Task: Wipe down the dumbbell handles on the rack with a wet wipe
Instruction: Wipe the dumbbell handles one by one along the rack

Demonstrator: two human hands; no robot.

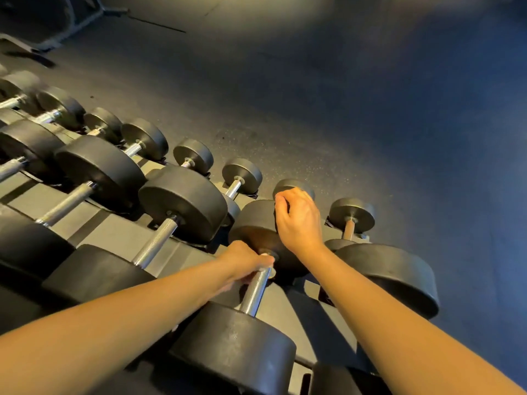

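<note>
Nearest, black round-headed dumbbell (236, 346): left hand (245, 260) grips its knurled chrome handle (255, 292); right hand (298, 220) curls over the far head, grasp unclear.

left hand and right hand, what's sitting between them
In the head view, the black far weight head of the dumbbell whose handle the left hand grips; the right hand is at its top edge.

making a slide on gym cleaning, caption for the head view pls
Left hand grips a racked dumbbell handle while the right hand rests on its far head.
</note>
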